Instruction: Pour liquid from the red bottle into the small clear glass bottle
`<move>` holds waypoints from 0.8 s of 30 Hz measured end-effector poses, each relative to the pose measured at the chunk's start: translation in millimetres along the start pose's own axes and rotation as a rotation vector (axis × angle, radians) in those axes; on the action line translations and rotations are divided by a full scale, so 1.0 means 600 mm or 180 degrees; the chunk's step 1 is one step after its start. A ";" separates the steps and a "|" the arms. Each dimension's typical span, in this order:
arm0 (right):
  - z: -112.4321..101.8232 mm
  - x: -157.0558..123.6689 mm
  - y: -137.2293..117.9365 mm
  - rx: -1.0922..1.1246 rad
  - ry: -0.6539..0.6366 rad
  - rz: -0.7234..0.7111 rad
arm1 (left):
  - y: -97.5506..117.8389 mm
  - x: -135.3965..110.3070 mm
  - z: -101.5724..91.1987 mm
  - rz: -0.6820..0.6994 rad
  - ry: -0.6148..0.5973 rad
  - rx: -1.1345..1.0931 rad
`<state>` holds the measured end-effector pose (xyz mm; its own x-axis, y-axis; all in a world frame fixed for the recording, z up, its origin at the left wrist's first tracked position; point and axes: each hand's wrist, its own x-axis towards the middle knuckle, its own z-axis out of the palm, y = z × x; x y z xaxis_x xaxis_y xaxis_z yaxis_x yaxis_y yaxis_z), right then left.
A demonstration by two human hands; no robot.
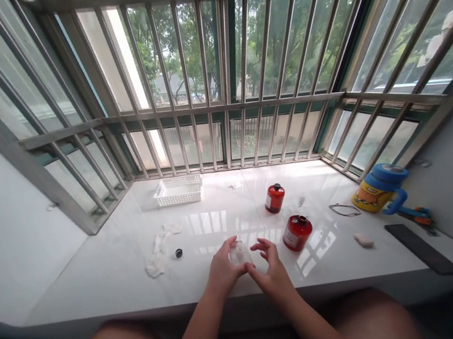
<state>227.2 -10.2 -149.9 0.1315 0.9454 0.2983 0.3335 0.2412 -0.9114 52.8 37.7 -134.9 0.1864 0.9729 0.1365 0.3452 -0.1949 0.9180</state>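
Observation:
My left hand is closed round a small clear, see-through object, which looks like a little bottle or cup; its exact kind cannot be made out. My right hand is beside it, its thumb tip close to my left thumb and its fingers spread apart. Just right of that hand stands a red bottle with a pale label and an open-looking neck. Farther back is a second red bottle with a black top. A small black cap lies to the left of my hands.
Crumpled white tissue lies on the left of the white sill. A white basket sits at the back. At the right are a blue and yellow cup, a bracelet-like loop, scissors and a dark flat slab. Metal bars enclose the sill.

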 end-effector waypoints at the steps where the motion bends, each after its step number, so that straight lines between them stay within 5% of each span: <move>1: 0.003 0.003 -0.003 0.0030 0.0000 -0.0020 | 0.000 0.001 0.000 -0.0015 -0.0026 0.0000; 12: 0.000 -0.011 -0.002 -0.0078 -0.0092 0.0041 | 0.000 0.000 0.000 -0.0143 -0.0014 -0.0058; 17: 0.008 -0.010 -0.016 0.0180 -0.0473 0.0102 | -0.005 0.001 0.001 -0.0151 -0.0032 0.0003; 24: 0.006 -0.019 -0.014 0.0020 -0.0099 0.0155 | -0.006 0.002 0.001 -0.0139 -0.0003 -0.0017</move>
<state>219.6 -22.0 -146.6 0.1182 0.9624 0.2447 0.3215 0.1961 -0.9264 52.6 39.2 -138.3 0.1721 0.9804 0.0959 0.3483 -0.1516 0.9250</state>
